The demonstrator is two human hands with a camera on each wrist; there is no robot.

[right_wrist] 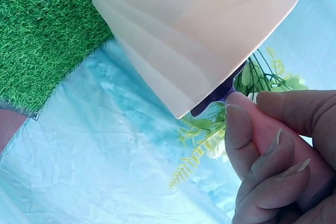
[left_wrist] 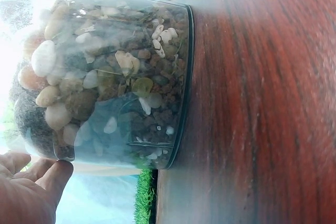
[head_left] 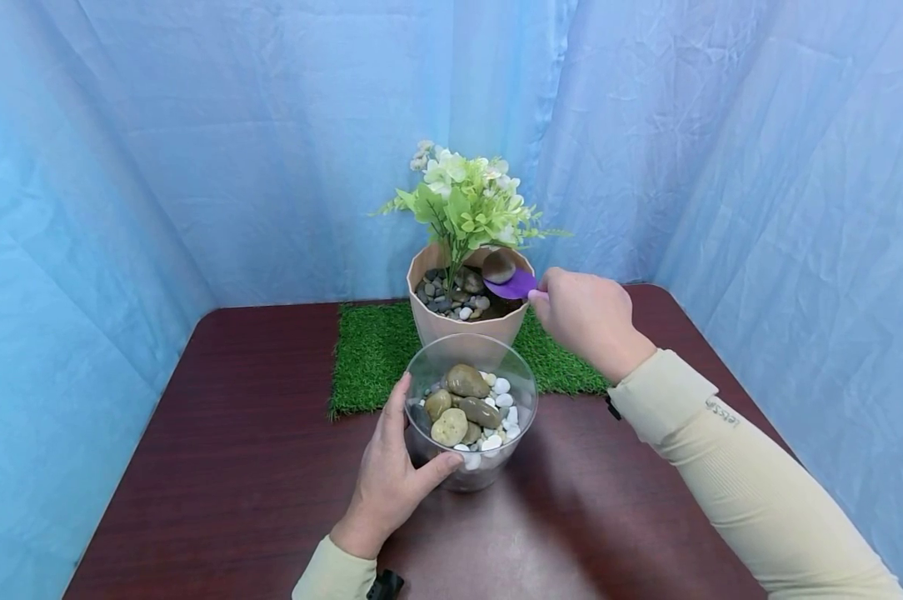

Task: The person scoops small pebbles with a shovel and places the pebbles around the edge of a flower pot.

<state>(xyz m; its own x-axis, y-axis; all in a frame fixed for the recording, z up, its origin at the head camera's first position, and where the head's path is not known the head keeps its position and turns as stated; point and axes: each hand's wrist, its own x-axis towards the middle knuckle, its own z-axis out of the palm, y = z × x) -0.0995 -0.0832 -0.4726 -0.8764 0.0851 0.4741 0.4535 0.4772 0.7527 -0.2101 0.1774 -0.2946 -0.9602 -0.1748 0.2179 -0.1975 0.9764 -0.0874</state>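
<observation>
My right hand [head_left: 590, 321] grips the pink handle [right_wrist: 283, 140] of a small trowel with a purple blade [head_left: 517, 285]. On the blade, inside the rim of the beige flowerpot [head_left: 466, 329], lies a large brown stone [head_left: 499, 266]. Leaves and white flowers [head_left: 459, 179] rise from the pot, with pebbles [head_left: 451, 304] round the stems. Nearer me stands a clear container [left_wrist: 105, 77] of white pebbles and larger stones [head_left: 466, 408]. My left hand [head_left: 395, 471] holds its left side, thumb at the near rim and fingers along the wall.
Under the flowerpot lies a green artificial grass mat [head_left: 376, 358]. The dark red wooden table [head_left: 234, 467] reaches back to pale blue curtains [head_left: 271, 150], which hang behind and on both sides.
</observation>
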